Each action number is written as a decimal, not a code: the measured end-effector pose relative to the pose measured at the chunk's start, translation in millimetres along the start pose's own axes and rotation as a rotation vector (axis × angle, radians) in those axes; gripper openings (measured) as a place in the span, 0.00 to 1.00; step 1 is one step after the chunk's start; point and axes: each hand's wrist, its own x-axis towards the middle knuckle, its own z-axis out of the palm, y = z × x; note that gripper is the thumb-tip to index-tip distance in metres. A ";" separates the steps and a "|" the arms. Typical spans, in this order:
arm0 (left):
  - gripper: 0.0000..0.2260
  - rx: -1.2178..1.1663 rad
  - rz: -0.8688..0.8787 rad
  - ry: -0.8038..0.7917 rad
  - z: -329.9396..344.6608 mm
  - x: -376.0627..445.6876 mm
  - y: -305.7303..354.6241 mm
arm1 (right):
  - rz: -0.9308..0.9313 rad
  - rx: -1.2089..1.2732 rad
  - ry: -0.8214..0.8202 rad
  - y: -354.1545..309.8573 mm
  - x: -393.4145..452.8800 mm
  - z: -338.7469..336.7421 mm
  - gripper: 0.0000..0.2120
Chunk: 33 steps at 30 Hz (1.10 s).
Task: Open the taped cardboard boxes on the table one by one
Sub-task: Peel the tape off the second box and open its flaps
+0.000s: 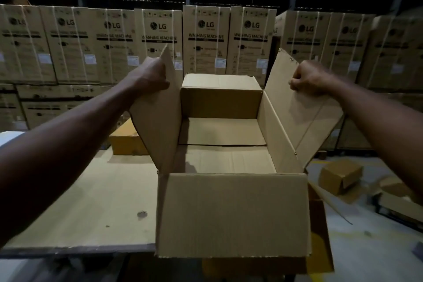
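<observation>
A large brown cardboard box stands at the right end of the table, its top open and its inside bare. My left hand grips the upper edge of the left flap and holds it upright. My right hand grips the edge of the right flap, which leans outward. The near flap hangs down toward me and the far flap stands up behind. A smaller, darker cardboard box sits shut on the table behind the left flap.
The table top is covered with flat cardboard and ends at a near edge. On the floor to the right lie a small open box and cardboard scraps. Stacked washing machine cartons form a wall behind.
</observation>
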 end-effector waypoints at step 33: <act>0.11 -0.033 -0.137 -0.157 184.1 153.6 60.1 | 0.062 0.097 -0.188 179.1 150.2 121.9 0.05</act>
